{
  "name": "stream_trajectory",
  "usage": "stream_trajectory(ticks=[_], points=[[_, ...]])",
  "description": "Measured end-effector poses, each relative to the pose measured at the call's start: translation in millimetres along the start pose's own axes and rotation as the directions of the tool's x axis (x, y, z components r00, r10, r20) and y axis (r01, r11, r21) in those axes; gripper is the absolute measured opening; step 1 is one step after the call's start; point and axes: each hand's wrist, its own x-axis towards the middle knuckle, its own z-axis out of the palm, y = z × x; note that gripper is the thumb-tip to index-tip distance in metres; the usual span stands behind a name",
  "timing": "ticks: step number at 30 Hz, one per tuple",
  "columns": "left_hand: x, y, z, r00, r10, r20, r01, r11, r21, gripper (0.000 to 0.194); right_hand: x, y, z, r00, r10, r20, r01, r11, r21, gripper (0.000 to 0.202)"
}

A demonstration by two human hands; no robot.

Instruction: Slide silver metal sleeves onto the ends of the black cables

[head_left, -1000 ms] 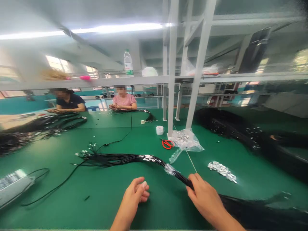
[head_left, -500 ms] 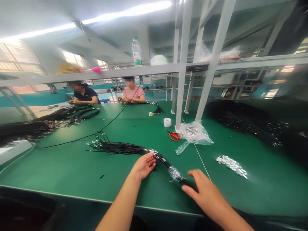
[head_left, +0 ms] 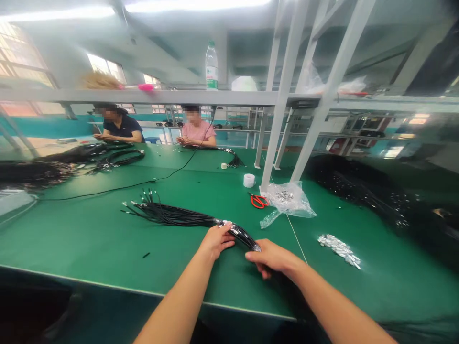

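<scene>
A bundle of black cables (head_left: 186, 216) lies across the green table, its loose ends with metal tips fanned out to the left. My left hand (head_left: 217, 240) holds the bundle near its middle, thumb on top by some small white pieces. Farther right, my right hand (head_left: 270, 255) is closed around the same bundle, over the spot with clear plastic wrap; only a bit of wrap shows at the fingers. Past that hand the cables run toward the table's front edge, partly hidden by my right forearm.
Red-handled pliers (head_left: 258, 200), a white tape roll (head_left: 249, 180) and a clear bag of small metal parts (head_left: 287, 197) lie beside the shelf posts (head_left: 278, 119). White pieces (head_left: 339, 249) are piled at right, near a dark cable heap (head_left: 351, 186). Two people sit opposite.
My right hand has moved left and closed around the bundle, covering the plastic wrap. My left hand stays on the cables. The view has shifted slightly.
</scene>
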Motion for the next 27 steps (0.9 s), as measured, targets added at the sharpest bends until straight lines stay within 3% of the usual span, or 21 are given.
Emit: stream_trajectory(ticks=[2,5,10,12,15,18,23,27], points=[[-0.6,0.6,0.6,1.000,0.000,0.001,0.000,1.000,0.009,0.025,0.4,-1.1,-9.1,0.991,-0.004,0.134,-0.015,0.990,0.142,0.040],[-1.2,0.9,0.2,1.000,0.006,0.011,-0.006,1.000,0.018,0.025,4.5,-2.7,-11.9,0.980,-0.025,0.195,-0.034,0.956,0.291,0.039],[1.3,1.3,-0.2,1.000,0.015,0.026,-0.016,0.999,0.035,0.025,13.8,-1.5,-1.2,0.996,-0.035,0.087,-0.001,0.924,0.381,0.027],[1.6,1.6,0.3,1.000,0.014,0.026,-0.015,0.999,0.041,0.024,13.1,-0.8,-1.9,0.994,-0.041,0.098,-0.003,0.910,0.414,0.027],[0.6,2.1,1.0,1.000,0.014,0.023,-0.014,0.999,0.043,0.024,6.5,2.2,-11.3,0.986,-0.041,0.162,-0.041,0.880,0.474,0.045],[0.1,2.5,1.3,1.000,0.011,0.014,-0.011,0.999,0.047,0.024,-3.3,9.2,-21.4,0.991,-0.032,0.131,-0.040,0.856,0.516,0.056],[2.6,1.8,3.3,1.000,0.002,-0.016,-0.001,0.997,0.075,0.024,-14.9,20.7,-16.6,0.991,-0.029,0.129,-0.034,0.886,0.463,0.036],[3.7,-0.3,6.1,0.999,0.007,-0.046,-0.002,0.995,0.101,0.025,-16.9,22.9,-8.3,0.998,-0.037,0.050,0.014,0.917,0.399,0.028]])
